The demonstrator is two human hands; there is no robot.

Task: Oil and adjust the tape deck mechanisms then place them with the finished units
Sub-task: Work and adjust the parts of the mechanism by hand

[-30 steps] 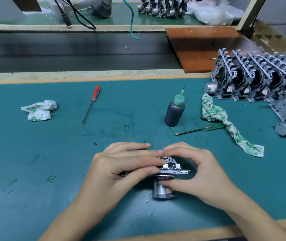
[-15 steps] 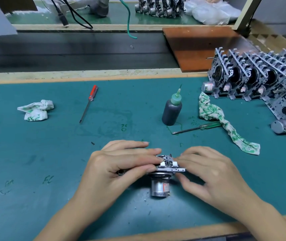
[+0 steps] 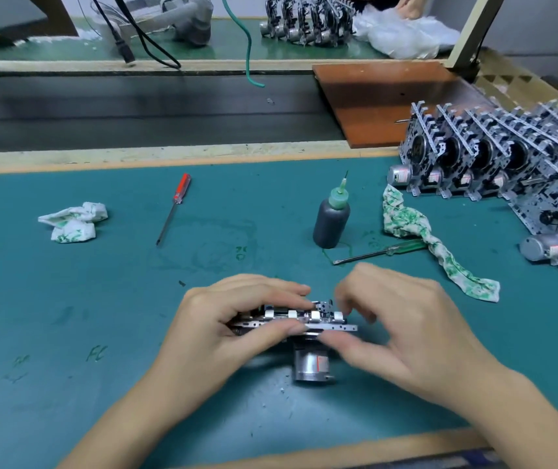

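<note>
At the near edge of the green surface [image 3: 67, 316], the left hand [image 3: 223, 319] clamps the tape deck mechanism [image 3: 304, 321] steady while the blurred right hand [image 3: 403, 326], fingers curled at its edge, should nudge levers gently.

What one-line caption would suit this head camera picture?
Both hands, left hand and right hand, grip a metal tape deck mechanism on the green mat, near a grey oil bottle.

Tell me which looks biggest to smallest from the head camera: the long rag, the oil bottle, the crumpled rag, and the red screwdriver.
1. Long rag, the biggest.
2. Oil bottle.
3. Crumpled rag, close to the bottle, so that order is unsure.
4. Red screwdriver, long but very thin.
</note>
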